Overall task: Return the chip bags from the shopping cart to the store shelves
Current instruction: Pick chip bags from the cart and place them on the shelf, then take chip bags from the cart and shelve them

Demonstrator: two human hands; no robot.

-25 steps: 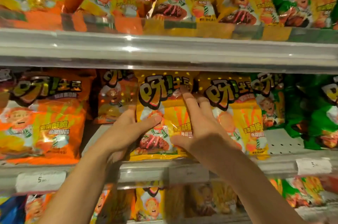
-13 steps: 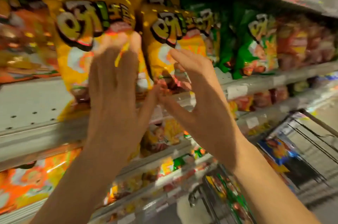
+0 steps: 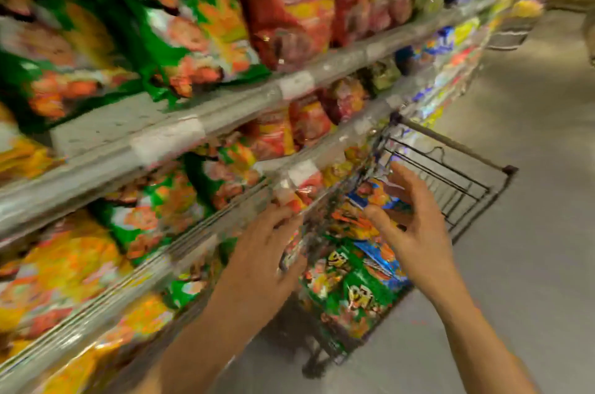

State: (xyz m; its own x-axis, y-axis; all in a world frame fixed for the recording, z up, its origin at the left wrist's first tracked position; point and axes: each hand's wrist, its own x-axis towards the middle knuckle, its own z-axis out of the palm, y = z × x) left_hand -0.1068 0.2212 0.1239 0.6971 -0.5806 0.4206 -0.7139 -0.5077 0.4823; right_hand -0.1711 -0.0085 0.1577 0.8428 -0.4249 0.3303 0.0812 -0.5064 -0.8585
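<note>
The view is blurred by motion. A wire shopping cart [image 3: 468, 192] stands on the floor beside the store shelves [image 3: 199, 123], with several chip bags in it: a green bag [image 3: 357, 290], a blue bag [image 3: 375, 253] and an orange one. My left hand [image 3: 260, 255] hovers by the cart's near-left rim, fingers loosely spread and holding nothing. My right hand [image 3: 415, 220] is above the bags in the cart, fingers spread, empty. The shelves hold rows of yellow, green and red chip bags.
The aisle floor [image 3: 531, 168] runs along the right of the cart. Shelf rails with white price tags [image 3: 297, 84] jut out at the left. More packaged goods line the shelves farther down the aisle.
My view swung from the shelf's yellow bags down and right to the cart. Both hands left the yellow bag on the shelf and dropped toward the cart, empty.
</note>
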